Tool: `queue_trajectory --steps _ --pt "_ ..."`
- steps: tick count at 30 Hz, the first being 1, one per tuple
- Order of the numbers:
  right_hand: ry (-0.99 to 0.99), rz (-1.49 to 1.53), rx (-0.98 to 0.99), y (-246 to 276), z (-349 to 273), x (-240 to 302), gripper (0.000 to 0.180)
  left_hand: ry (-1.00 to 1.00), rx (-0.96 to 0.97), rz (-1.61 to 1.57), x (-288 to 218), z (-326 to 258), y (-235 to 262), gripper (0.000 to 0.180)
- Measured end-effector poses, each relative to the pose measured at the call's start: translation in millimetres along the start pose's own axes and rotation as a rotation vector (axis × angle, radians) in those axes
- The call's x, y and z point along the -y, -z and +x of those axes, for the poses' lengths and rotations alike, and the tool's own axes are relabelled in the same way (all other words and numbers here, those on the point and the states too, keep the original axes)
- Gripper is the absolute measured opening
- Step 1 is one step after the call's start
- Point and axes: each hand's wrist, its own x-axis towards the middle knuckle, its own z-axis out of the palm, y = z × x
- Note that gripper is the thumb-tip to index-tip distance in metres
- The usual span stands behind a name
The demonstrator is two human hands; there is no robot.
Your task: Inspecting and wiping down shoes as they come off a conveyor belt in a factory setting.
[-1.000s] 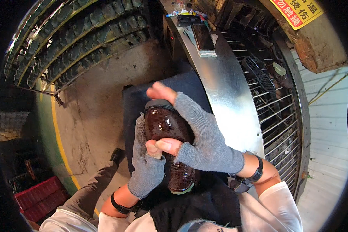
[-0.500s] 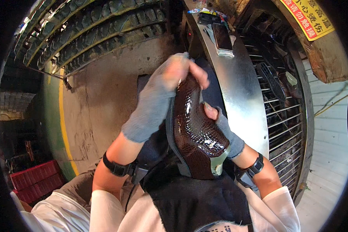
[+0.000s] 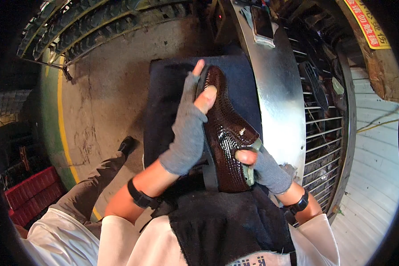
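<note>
The shoe [image 3: 226, 137] was found pinched by the grip of the left hand [image 3: 184, 135] near the toe: the thumb was laid on the upper, the index finger was extended past the toe, and the other fingers were largely hidden along the sole side. The heel end was held by the right hand [image 3: 270, 170], its thumb pressed on the upper beside the collar; its remaining fingers were hidden behind the shoe. Grey fingerless gloves were worn on both hands.

The shoe was held on its side above the lap, toe pointed away from the wearer and sole [image 3: 210, 175] turned left. Its upper was noted as glossy dark brown with a scaled texture. A pale green form [image 3: 251, 176] was seen at the collar. Dark blue cloth [image 3: 164, 80] was spread beyond the hands.

To the right, a metal tabletop [image 3: 279, 102] was observed, with a phone [image 3: 262, 22] placed on a white cloth [image 3: 266, 43] at its far end. Beyond it, a barred rack [image 3: 323, 137] was recorded, on which a dark shoe sole [image 3: 314, 84] was laid.
</note>
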Motion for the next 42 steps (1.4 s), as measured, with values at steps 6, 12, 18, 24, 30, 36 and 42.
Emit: queue_trajectory --steps 6,12,18,24,30,36,42 --pt "-0.001 -0.036 -0.073 -11 11 19 0.050 -0.473 -0.063 0.563 -8 10 -8 0.058" --pt "0.226 0.027 -0.061 -8 83 29 0.049 -0.165 0.209 0.089 38 63 35 0.074" --pt "0.220 0.143 -0.157 28 118 -5 0.044 0.288 0.028 -0.073 51 -2 33 0.064" --pt "0.439 -0.028 -0.204 40 138 -1 0.043 0.060 0.009 0.230 57 19 23 0.059" --pt "0.231 0.322 0.084 41 118 21 0.047 0.205 0.159 0.085 36 10 22 0.081" --pt "0.313 0.170 -0.225 152 -15 81 0.061 0.374 0.529 0.286 8 50 24 0.067" --pt "0.340 -0.547 -0.978 252 -228 90 0.098 0.360 0.394 0.534 39 24 59 0.041"
